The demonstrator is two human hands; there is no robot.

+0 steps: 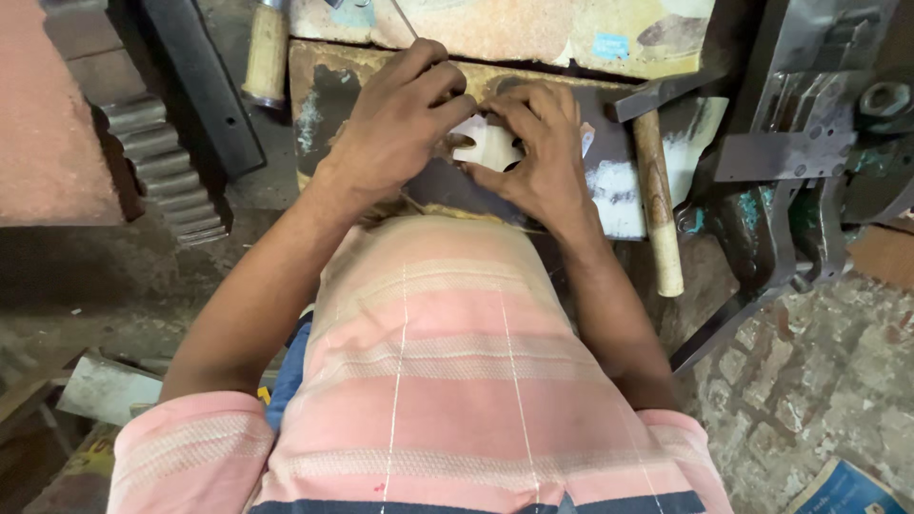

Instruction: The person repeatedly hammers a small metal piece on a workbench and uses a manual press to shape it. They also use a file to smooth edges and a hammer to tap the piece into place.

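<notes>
We have one view, from the head, looking steeply down and close past our striped shirt (457, 381) onto the bench (324, 95) ahead.

White piece (495, 145) mostly covered by both hands, left grip (395, 124) on it unclear, tool handle (266, 52) cut off at top edge, blue packet (843, 487) cropped at bottom corner
</notes>
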